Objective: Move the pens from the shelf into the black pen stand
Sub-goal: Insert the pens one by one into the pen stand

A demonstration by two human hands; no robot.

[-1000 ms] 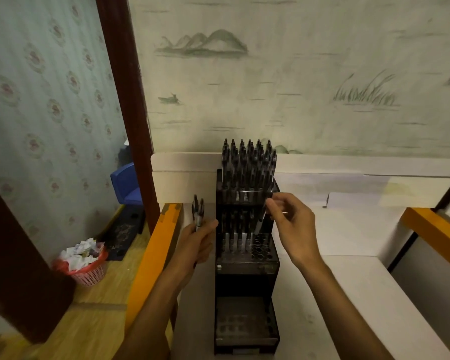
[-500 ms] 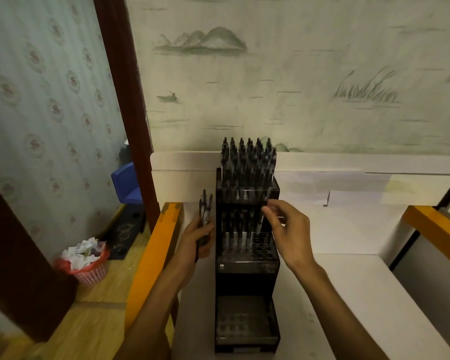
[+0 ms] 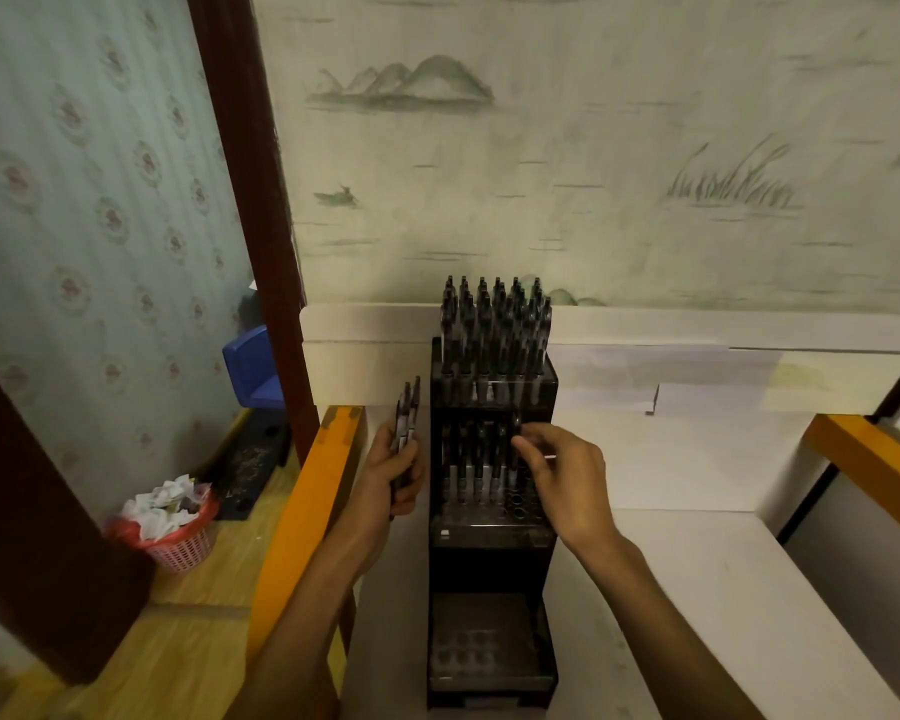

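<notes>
Pinching one pen [image 3: 516,433] over the black pen stand [image 3: 492,532] — right hand [image 3: 562,475], left hand [image 3: 393,478] clutching spare pens [image 3: 407,413].

Black pen stand [image 3: 492,527], red basket [image 3: 180,543], floral wallpaper [image 3: 89,189].

Left hand [image 3: 393,472] gripping a bundle of pens [image 3: 408,415] beside black pen stand [image 3: 492,532], right hand [image 3: 562,472] pinching one pen [image 3: 515,439] over the middle tier, top tier full

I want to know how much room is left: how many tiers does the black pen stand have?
3. The black pen stand has a top tier packed with pens, a partly filled middle tier where the right hand pinches a pen, and a bottom tier with none visible.
</notes>
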